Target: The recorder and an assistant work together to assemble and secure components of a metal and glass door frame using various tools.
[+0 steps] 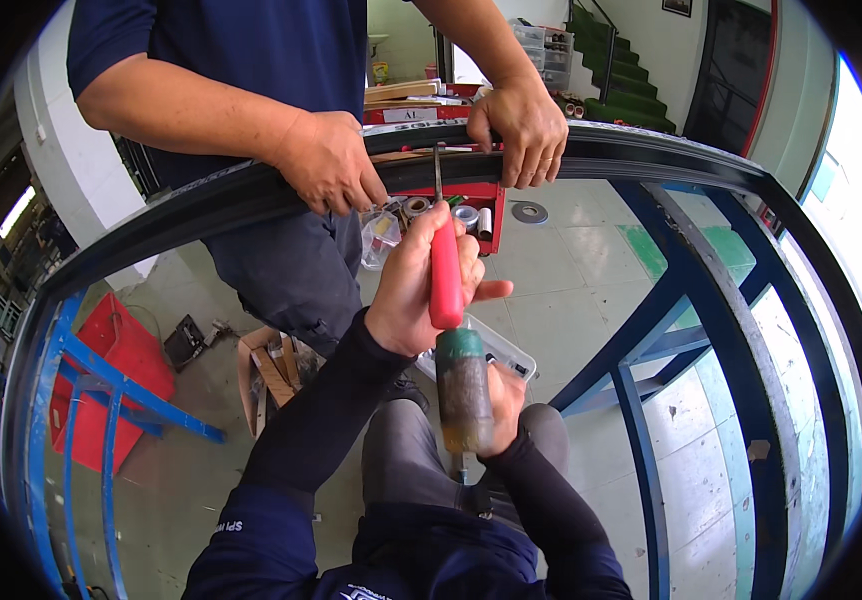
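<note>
My left hand is closed around the red handle of what looks like a chisel. Its narrow metal blade points away from me and meets the near side of a black frame. Gripped in my right hand is a mallet with a green end and a yellowish end. The green face is right at the butt of the handle; whether they touch I cannot tell. A co-worker's hands hold the far bar of the frame, one on each side of the blade.
Blue metal stands hold up the frame at left, with dark blue beams at right. On the floor are a red bin, a cardboard box, a tape roll and a red toolbox. Green stairs rise behind.
</note>
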Motion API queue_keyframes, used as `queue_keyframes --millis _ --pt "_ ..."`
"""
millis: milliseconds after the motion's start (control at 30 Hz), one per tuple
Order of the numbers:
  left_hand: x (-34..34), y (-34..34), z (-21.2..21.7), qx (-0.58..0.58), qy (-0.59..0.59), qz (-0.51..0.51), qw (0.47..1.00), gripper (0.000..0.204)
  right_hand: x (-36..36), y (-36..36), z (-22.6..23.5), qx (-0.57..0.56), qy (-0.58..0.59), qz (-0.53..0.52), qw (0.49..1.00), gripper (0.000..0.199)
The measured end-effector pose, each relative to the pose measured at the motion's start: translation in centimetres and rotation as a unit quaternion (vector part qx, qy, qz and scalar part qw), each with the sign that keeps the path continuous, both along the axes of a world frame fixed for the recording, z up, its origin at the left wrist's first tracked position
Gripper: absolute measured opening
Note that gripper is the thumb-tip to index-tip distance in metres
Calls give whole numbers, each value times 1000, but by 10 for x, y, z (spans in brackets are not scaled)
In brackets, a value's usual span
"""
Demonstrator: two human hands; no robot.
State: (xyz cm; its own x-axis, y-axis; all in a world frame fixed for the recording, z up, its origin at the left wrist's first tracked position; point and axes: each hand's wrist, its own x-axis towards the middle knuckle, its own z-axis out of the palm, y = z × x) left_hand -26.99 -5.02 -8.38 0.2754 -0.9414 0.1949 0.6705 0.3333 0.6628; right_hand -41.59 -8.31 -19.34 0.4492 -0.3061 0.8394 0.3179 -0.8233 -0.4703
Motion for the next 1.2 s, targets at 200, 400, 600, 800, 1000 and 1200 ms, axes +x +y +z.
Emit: queue_keyframes --millis 200,400,600,800,1000,1200 --pt "0 7 -2 4 -14 13 1000 32 -24 36 11 -90 -189 204 956 25" --pt "9 8 -8 7 -14 -13 1000 31 -6 34 -19 175 -31 9 984 26" --pt "5 5 -8 4 -28 7 1000 30 -17 31 -24 68 -132 131 980 28" --pt "-11 -14 -16 23 -45 43 998 32 -7 29 -25 149 -184 113 965 25" --pt "-19 -25 -22 18 -69 47 996 30 -23 27 -30 378 -63 132 914 47" --pt "-18 -34 -25 25 -134 84 987 38 -22 15 -20 363 -52 99 925 53"
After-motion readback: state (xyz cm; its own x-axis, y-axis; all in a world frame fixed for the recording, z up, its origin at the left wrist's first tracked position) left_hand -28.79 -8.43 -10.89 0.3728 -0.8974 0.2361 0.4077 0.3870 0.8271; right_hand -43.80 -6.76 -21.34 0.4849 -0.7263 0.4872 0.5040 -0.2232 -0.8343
